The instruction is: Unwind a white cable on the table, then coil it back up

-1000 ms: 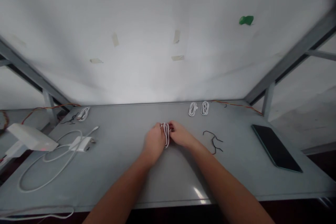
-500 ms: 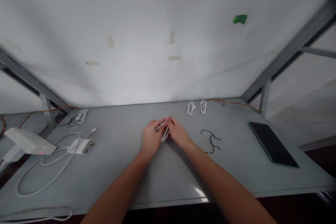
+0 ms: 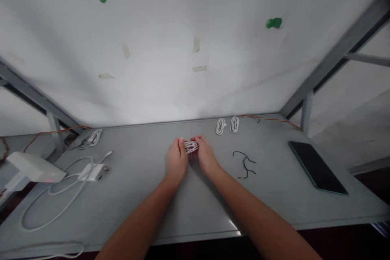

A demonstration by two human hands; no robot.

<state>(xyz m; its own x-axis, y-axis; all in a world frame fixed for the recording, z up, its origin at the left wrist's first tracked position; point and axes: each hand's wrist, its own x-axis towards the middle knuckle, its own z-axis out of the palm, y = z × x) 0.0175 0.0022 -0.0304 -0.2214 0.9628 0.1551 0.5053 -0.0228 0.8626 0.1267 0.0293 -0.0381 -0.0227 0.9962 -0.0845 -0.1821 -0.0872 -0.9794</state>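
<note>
Both forearms reach forward over the grey desk point(image 3: 146, 195), converging at its middle. The left hand point(image 3: 176, 161) and right hand point(image 3: 206, 157) meet knuckles up, fingers pinched together on a small white cable bundle point(image 3: 191, 146) stretched between them just above the desk. How the cable is wound is too small to tell. Near the right hand lies a black wire point(image 3: 244, 163); two coiled white cables point(image 3: 227, 125) sit beyond.

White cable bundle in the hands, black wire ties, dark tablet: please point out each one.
White cable bundle point(image 3: 191, 146), head view: the coils between both hands.
Black wire ties point(image 3: 244, 163), head view: the middle bend.
Dark tablet point(image 3: 317, 166), head view: the screen centre.
</note>
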